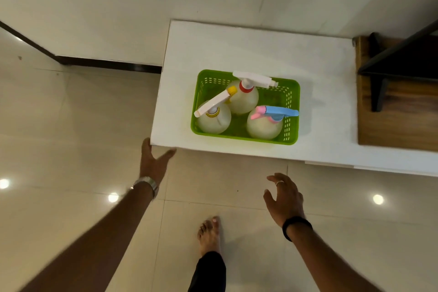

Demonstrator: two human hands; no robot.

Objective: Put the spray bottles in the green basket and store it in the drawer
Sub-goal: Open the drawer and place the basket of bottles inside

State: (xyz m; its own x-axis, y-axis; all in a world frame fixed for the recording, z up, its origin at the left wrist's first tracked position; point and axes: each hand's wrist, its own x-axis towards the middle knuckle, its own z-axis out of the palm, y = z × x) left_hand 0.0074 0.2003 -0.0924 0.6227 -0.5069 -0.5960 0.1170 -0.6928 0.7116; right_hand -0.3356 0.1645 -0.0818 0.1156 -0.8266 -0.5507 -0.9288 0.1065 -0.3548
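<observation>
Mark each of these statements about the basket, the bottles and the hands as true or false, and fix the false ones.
1. Three spray bottles stand in the green basket. True.
2. The basket sits on the floor tiles. False: it sits on the white surface.
3. The left hand holds a bottle. False: it is empty, its fingers at the white surface's near corner.
4. The right hand is open and apart from the basket. True.
5. One bottle has a blue and pink sprayer. True.
6. The basket is tipped on its side. False: it sits upright.
</observation>
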